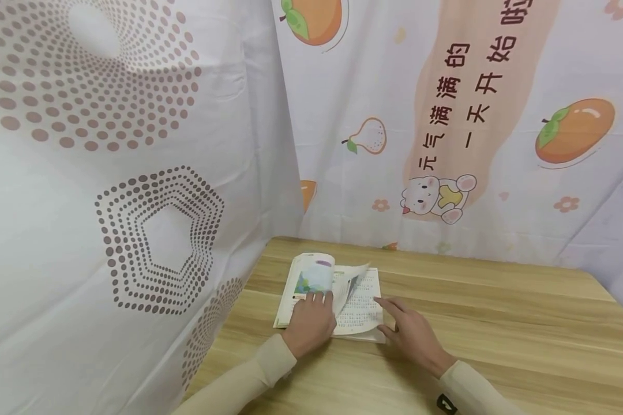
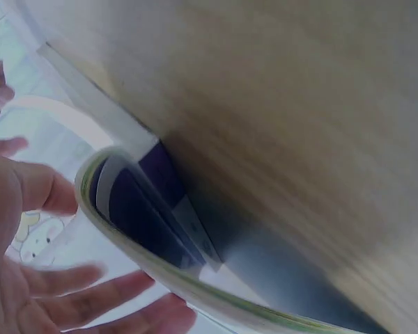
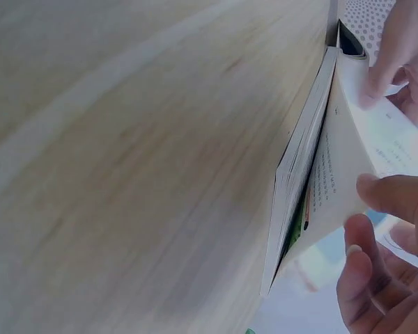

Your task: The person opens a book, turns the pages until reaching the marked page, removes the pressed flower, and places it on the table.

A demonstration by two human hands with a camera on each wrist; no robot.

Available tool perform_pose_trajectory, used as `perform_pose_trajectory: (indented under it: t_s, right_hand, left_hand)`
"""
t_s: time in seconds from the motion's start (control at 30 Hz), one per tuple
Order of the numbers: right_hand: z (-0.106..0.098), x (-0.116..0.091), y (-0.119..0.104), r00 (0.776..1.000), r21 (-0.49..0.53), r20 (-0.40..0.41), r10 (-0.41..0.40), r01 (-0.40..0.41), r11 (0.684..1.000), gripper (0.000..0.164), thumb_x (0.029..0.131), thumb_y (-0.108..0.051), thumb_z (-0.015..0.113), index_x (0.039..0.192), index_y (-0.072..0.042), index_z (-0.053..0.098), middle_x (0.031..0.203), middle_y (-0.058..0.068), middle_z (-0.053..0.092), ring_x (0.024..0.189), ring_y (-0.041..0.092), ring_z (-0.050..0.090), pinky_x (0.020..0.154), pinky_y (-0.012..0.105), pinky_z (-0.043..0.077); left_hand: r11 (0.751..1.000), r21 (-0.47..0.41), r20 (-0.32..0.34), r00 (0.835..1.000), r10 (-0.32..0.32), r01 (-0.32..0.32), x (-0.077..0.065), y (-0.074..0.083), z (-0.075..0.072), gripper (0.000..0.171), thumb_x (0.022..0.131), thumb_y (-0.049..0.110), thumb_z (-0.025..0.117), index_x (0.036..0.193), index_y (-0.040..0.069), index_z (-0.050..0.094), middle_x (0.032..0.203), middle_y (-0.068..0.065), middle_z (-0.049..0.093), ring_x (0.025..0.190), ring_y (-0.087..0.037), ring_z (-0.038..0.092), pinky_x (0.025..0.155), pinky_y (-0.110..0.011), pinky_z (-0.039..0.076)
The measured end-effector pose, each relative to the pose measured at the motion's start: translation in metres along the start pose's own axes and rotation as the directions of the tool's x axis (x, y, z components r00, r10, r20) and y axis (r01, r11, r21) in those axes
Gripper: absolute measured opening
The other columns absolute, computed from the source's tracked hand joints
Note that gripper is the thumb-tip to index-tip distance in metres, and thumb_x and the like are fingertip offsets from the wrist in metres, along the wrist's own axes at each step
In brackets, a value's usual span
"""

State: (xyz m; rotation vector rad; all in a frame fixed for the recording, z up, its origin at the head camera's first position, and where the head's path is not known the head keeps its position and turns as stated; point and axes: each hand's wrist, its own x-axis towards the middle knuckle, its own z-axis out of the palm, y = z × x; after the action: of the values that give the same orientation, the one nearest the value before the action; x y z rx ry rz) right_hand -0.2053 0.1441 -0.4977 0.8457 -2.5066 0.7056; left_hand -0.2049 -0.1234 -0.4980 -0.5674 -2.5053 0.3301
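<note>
An open book (image 1: 360, 302) lies on the wooden table, with a coloured picture on its left-hand page and lines of print on the right. My left hand (image 1: 311, 320) rests over the lower left page near the spine, fingers extended; from the left wrist, this hand (image 2: 28, 257) lies against the curved-up left side of the book (image 2: 216, 289). At the right edge, my right hand (image 1: 412, 334) pinches a printed page (image 3: 341, 167) between thumb and fingertip, holding it lifted off the pages beneath. Another loose page (image 1: 350, 286) stands curled up near the middle.
The wood-grain table (image 1: 498, 323) extends right of the book. A white cloth with dotted patterns (image 1: 161, 242) hangs close on the left, and a cloth printed with fruit and writing (image 1: 363, 190) hangs behind the table's far edge.
</note>
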Motion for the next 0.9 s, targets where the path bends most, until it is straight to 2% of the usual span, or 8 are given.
perform_pose_trajectory:
  t_s: [0.2,0.27,0.37,0.47,0.53,0.6,0.77,0.9]
  right_hand:
    - [0.003,-0.001,-0.001,0.993,-0.066,-0.017,-0.114,0.113,0.991,0.021,0.078,-0.012,0.09,0.097,-0.014,0.081,0.108,0.003,0.071,0.07,0.007,0.066,0.059,0.024,0.053]
    - [0.004,-0.002,-0.001,0.99,-0.086,-0.034,-0.136,0.133,0.987,0.016,0.078,-0.012,0.089,0.092,-0.016,0.082,0.103,0.001,0.072,0.075,0.011,0.069,0.062,0.027,0.055]
    - [0.005,-0.001,0.0,0.99,-0.086,-0.038,-0.139,0.136,0.987,0.012,0.081,-0.011,0.087,0.09,-0.016,0.081,0.098,-0.002,0.072,0.078,0.011,0.07,0.064,0.029,0.057]
    - [0.005,-0.001,0.0,0.992,-0.073,-0.018,-0.127,0.126,0.989,0.009,0.084,-0.01,0.084,0.091,-0.015,0.081,0.097,-0.005,0.072,0.08,0.01,0.069,0.067,0.031,0.057]
    - [0.005,-0.002,0.0,0.993,-0.075,0.0,-0.12,0.119,0.99,0.007,0.086,-0.011,0.082,0.092,-0.015,0.08,0.097,-0.006,0.072,0.083,0.01,0.069,0.069,0.032,0.058]
    - [0.005,-0.002,0.0,0.993,-0.076,0.012,-0.115,0.115,0.99,0.007,0.086,-0.011,0.082,0.092,-0.015,0.08,0.097,-0.006,0.073,0.085,0.011,0.07,0.072,0.034,0.059]
    - [0.004,-0.002,0.0,0.994,-0.082,0.03,-0.106,0.108,0.991,0.007,0.085,-0.01,0.083,0.089,-0.015,0.08,0.096,-0.006,0.075,0.087,0.013,0.072,0.075,0.035,0.059]
    - [0.004,-0.002,0.0,0.993,-0.087,0.047,-0.109,0.113,0.99,0.008,0.083,-0.01,0.084,0.087,-0.016,0.081,0.093,-0.008,0.075,0.083,0.01,0.071,0.071,0.032,0.059]
  left_hand:
    - [0.995,-0.096,-0.131,0.991,-0.03,0.017,0.002,-0.008,-0.001,0.067,0.089,0.014,0.069,0.147,-0.007,0.043,0.081,-0.007,0.066,0.06,-0.015,0.058,0.04,-0.023,0.042]
    - [0.994,-0.111,-0.133,0.99,-0.039,0.024,0.002,-0.011,-0.001,0.076,0.086,0.012,0.075,0.151,-0.005,0.039,0.093,-0.013,0.066,0.059,-0.014,0.055,0.04,-0.02,0.038]
    - [0.992,-0.125,-0.13,0.991,-0.043,0.027,0.002,-0.013,-0.003,0.076,0.081,0.013,0.086,0.145,-0.001,0.05,0.125,-0.027,0.059,0.075,-0.021,0.063,0.046,-0.021,0.043]
    - [0.993,-0.111,-0.105,0.993,-0.049,0.037,0.003,-0.016,-0.004,0.06,0.08,0.015,0.088,0.134,0.006,0.064,0.147,-0.033,0.043,0.112,-0.038,0.062,0.072,-0.036,0.057]
    - [0.994,-0.1,-0.08,0.996,-0.039,0.031,0.004,-0.017,-0.004,0.05,0.082,0.016,0.086,0.128,0.009,0.069,0.151,-0.03,0.042,0.132,-0.044,0.05,0.094,-0.049,0.053]
    - [0.996,-0.089,-0.046,0.999,-0.016,0.012,0.004,-0.017,-0.005,0.044,0.082,0.017,0.085,0.125,0.013,0.072,0.153,-0.025,0.045,0.141,-0.045,0.04,0.106,-0.057,0.044]
    - [0.994,-0.082,0.045,0.996,0.074,-0.071,0.002,-0.015,-0.008,0.041,0.077,0.025,0.089,0.117,0.02,0.077,0.152,-0.016,0.05,0.142,-0.038,0.042,0.105,-0.052,0.046]
    - [0.993,-0.084,0.089,0.992,0.087,-0.079,0.001,-0.014,-0.008,0.027,0.084,0.022,0.081,0.11,0.02,0.079,0.146,-0.01,0.057,0.135,-0.032,0.05,0.098,-0.047,0.05]
